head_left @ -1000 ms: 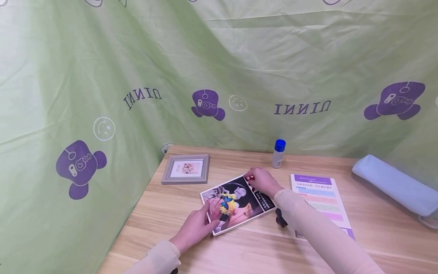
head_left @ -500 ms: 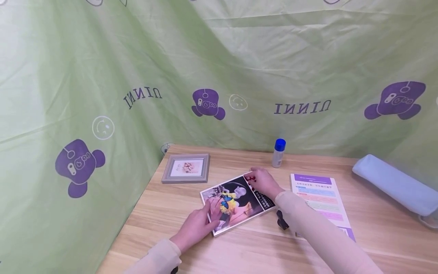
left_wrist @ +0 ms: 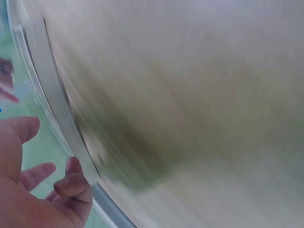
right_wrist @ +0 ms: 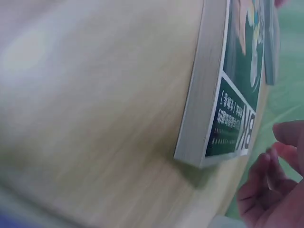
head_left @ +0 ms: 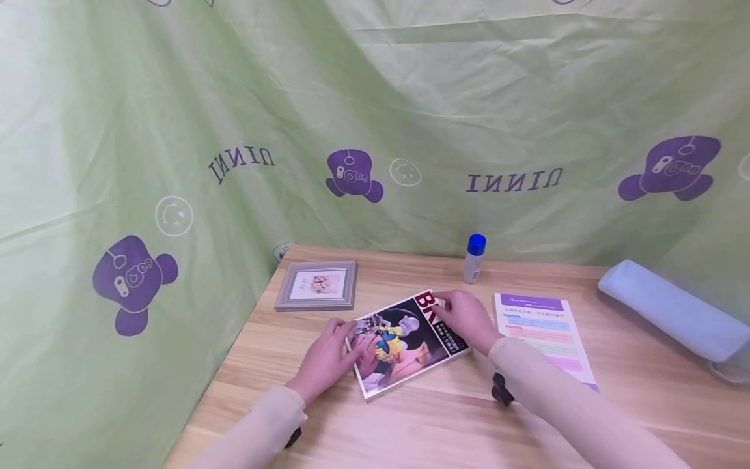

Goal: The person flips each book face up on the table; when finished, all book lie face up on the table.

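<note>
A book (head_left: pixel 404 352) lies on the wooden table (head_left: pixel 422 436) between my hands.
My left hand (head_left: pixel 322 358) is at its left edge, my right hand (head_left: pixel 469 319) at its upper right corner, both loosely bent, gripping nothing; contact is unclear. A picture frame (head_left: pixel 318 285) lies beyond.

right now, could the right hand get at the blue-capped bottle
Probably yes: in the head view, the blue-capped bottle stands just beyond the right hand, with only wooden tabletop visible between them; the book lies to the hand's left, out of the way.
</note>
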A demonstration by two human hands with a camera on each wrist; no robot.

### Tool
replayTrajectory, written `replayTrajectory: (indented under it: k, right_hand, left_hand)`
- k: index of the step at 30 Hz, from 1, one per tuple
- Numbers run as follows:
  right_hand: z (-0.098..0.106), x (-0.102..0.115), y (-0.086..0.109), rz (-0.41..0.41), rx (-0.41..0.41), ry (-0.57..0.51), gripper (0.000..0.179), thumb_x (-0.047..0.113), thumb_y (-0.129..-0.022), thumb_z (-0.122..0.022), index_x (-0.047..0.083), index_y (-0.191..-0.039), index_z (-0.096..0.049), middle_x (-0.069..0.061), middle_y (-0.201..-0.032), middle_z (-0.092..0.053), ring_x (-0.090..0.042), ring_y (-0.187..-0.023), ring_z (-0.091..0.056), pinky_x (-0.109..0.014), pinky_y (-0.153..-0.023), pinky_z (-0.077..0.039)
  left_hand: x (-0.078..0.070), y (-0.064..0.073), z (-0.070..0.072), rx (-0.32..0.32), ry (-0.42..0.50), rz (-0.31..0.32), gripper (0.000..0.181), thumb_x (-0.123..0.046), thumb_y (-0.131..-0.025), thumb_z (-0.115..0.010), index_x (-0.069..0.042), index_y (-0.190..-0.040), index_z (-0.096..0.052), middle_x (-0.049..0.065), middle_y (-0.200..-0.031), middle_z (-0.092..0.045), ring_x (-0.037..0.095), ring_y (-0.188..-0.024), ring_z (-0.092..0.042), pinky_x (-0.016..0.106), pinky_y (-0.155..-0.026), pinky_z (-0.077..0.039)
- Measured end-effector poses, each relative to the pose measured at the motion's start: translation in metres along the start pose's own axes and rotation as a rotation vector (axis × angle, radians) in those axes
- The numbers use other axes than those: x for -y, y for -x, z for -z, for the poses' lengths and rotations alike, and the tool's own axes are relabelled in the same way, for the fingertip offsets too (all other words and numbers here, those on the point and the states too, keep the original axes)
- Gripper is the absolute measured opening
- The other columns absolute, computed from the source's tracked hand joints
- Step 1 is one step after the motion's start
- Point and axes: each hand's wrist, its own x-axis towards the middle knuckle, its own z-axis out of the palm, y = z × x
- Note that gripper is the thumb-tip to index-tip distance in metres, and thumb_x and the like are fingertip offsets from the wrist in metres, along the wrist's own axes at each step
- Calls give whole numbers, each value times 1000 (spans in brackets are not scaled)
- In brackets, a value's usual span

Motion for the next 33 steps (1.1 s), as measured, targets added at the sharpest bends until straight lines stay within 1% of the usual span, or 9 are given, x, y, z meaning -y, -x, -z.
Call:
replayTrajectory:
  k: [1,3,5,8,9,11,18,26,33]
  right_hand:
    - [2,0,4,-10,19,24,37,22,-96,-75,4,-129,-74,-3,-71,-59,-18,-63,-56,-39,-57,-49]
    - [5,1,13,-32,48,84,37,31,-96,-76,9,-126,-76,-5,-73,-68,-19,-64,-60,-38,-55,-48]
    - [5,1,22,-37,71,147,38,37,-95,-77,12,-123,-79,-11,-88,-76,-25,-72,-68,-39,-57,-52]
    - [2,1,34,-22,91,198,40,44,-92,-78,15,-120,-81,-16,-111,-77,-34,-86,-73,-44,-63,-57]
    - [0,1,38,-14,95,203,41,45,-92,-79,15,-119,-81,-16,-110,-77,-35,-87,-74,-45,-64,-57]
    - [-2,1,43,5,100,221,42,46,-90,-80,15,-119,-81,-18,-110,-77,-38,-89,-74,-47,-65,-58]
    - [-9,1,53,-11,91,258,47,47,-88,-82,16,-122,-80,-19,-106,-77,-30,-77,-70,-42,-58,-53]
    - [-5,5,54,-48,88,238,46,42,-86,-85,14,-121,-80,-18,-108,-77,-21,-68,-63,-37,-55,-49]
    - [-1,4,56,-81,87,230,47,41,-85,-86,13,-122,-79,-18,-114,-76,-19,-68,-62,-33,-52,-45]
  left_hand:
    - [2,-2,1,-1,1,3,57,-29,-96,-77,-3,-144,-60,13,-130,-56,27,-98,-66,48,-90,-59]
    - [6,-5,2,5,0,10,55,-29,-96,-77,-5,-144,-61,17,-137,-55,34,-109,-66,52,-96,-57]
    - [10,-7,3,22,-1,23,55,-29,-96,-76,-7,-144,-62,20,-141,-54,39,-115,-65,56,-99,-54]
    - [14,-9,4,44,-10,43,53,-31,-97,-76,-9,-144,-63,23,-144,-53,43,-120,-63,59,-101,-52]
    - [15,-10,4,51,-11,48,53,-31,-97,-76,-10,-144,-63,23,-144,-53,44,-121,-62,59,-102,-52]
    - [15,-10,4,65,-10,56,52,-32,-97,-75,-10,-143,-64,23,-142,-55,43,-119,-63,59,-101,-52]
    - [12,-11,3,81,-16,60,49,-30,-98,-74,-9,-142,-66,15,-128,-59,31,-103,-65,51,-93,-57]
    - [11,-13,0,78,-10,53,50,-30,-97,-75,-11,-142,-66,15,-128,-59,31,-102,-65,51,-92,-57]
    - [9,-11,-4,84,5,66,54,-35,-97,-75,-11,-144,-64,15,-129,-57,27,-100,-64,49,-92,-57]
